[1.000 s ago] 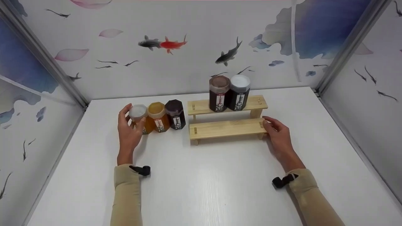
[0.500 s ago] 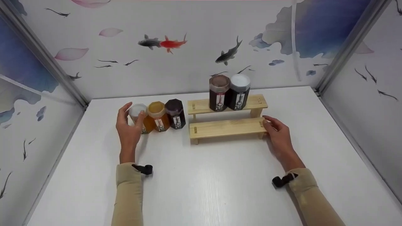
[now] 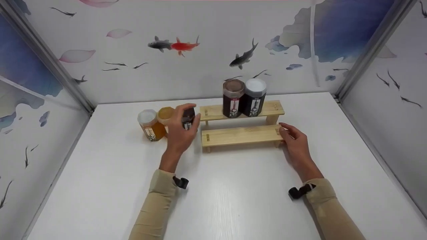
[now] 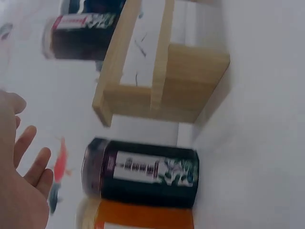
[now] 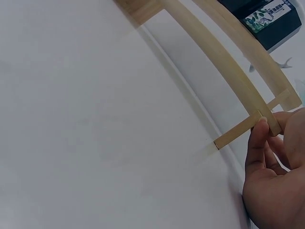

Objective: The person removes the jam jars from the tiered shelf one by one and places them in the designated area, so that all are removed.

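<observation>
Pinching lower right end of pale wooden two-tier rack (image 3: 242,136) with right hand (image 3: 296,143), likely for steadiness | holding left hand (image 3: 181,132) spread, apart from glossy dark faceted jar (image 4: 143,171), upright just left of rack

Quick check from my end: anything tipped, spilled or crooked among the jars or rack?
Nothing stands out. The wooden rack looks straight, one end pinched by the right hand. Both dark jars on it stand upright, as do the three jars on the table. No spill shows, though the left hand partly hides two.
</observation>
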{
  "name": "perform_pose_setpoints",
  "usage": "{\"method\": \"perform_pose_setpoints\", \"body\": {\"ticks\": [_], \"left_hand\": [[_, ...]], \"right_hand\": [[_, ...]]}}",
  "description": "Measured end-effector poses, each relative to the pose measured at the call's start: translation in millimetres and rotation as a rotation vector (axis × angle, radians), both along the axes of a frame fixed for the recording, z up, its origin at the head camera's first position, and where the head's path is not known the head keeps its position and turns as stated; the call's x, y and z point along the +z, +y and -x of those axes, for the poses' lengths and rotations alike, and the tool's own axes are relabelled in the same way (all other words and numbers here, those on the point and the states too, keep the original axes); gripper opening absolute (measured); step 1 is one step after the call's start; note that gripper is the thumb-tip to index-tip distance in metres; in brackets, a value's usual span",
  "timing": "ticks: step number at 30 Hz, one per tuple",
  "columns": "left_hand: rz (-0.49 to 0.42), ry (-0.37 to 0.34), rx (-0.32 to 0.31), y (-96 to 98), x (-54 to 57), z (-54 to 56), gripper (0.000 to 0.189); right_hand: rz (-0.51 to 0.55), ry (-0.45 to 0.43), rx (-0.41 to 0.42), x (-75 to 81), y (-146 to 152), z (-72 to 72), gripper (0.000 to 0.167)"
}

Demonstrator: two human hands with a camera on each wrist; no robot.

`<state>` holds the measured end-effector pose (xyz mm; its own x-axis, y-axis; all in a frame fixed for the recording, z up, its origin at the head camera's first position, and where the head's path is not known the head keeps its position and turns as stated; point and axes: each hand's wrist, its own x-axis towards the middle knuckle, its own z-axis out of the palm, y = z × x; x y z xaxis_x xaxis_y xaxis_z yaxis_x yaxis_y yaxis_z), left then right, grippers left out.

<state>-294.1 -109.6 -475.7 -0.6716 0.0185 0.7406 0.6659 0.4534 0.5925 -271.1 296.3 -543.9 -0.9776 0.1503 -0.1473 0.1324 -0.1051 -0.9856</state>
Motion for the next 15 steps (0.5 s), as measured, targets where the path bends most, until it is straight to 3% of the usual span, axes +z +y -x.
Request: {"method": "perform_pose_setpoints", "body": {"ticks": [3, 7, 15], "left_hand": [[0.062, -0.013, -0.066, 23.1, -1.7, -2.6, 0.041], [0.076, -0.051, -0.094, 47.1, -1.9, -3.5, 0.048], [0.088, -0.053, -0.047, 85.3, 7.3, 9.1, 0.071]], "right_hand": [[0.003, -0.007, 0.002, -1.7, -1.0, -0.4, 0.057], [-0.021, -0.013, 0.018, -2.5, -1.2, -1.2, 0.059], [0.021, -0.021, 0.022, 0.3, 0.6, -1.4, 0.061]]}}
